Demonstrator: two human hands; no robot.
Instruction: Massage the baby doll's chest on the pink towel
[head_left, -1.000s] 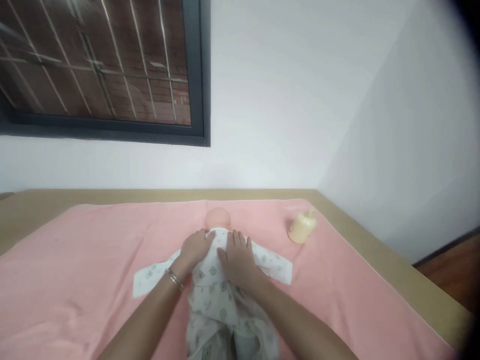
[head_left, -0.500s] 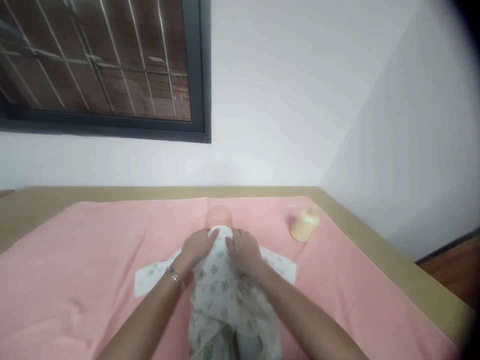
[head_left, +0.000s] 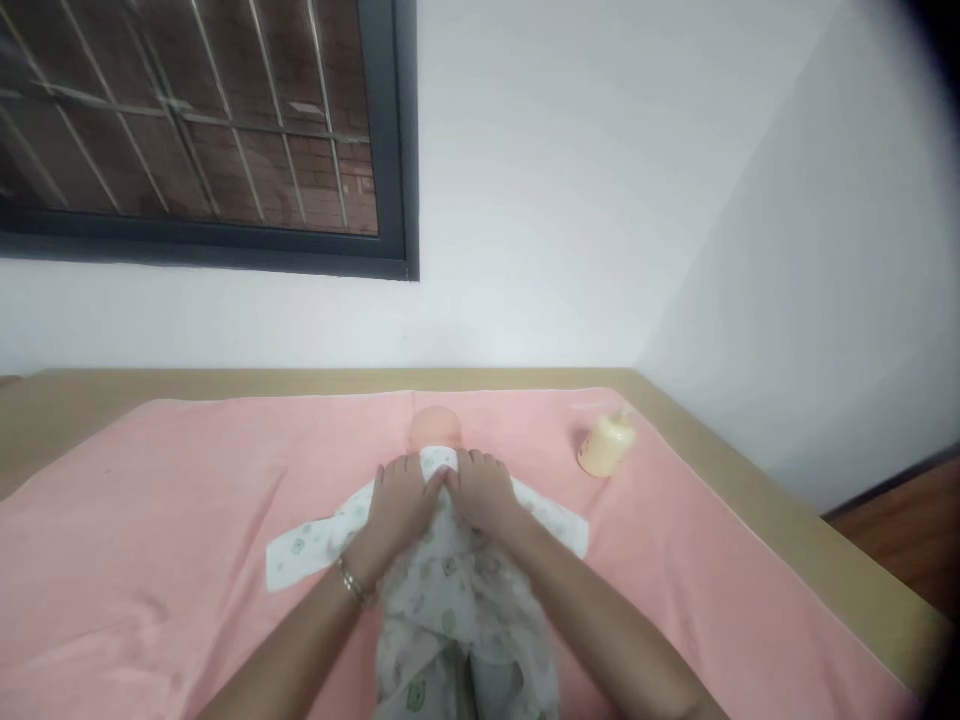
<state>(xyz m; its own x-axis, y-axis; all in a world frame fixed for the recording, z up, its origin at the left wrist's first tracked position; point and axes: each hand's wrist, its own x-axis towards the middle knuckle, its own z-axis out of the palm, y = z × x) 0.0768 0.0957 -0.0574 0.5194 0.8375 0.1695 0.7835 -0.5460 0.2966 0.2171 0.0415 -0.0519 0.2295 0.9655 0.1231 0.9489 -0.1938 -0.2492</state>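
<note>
A baby doll lies on a pink sheet [head_left: 187, 500], its bald head [head_left: 433, 425] pointing towards the wall. It wears a white garment [head_left: 450, 590] with small green prints, sleeves spread to both sides. My left hand [head_left: 401, 500], with a bracelet at the wrist, and my right hand [head_left: 486, 492] meet at the garment's collar just below the head. Both hands have curled fingers pinching the cloth together at the neck.
A pale yellow bottle [head_left: 606, 445] lies on its side on the sheet at the right, near the corner. The tan bed edge [head_left: 787, 520] runs along the right and back. White walls and a barred window [head_left: 202, 130] stand behind.
My right hand went from lying flat on the doll's chest to curling at the collar. Both hands have come together at the neck, gathering the cloth.
</note>
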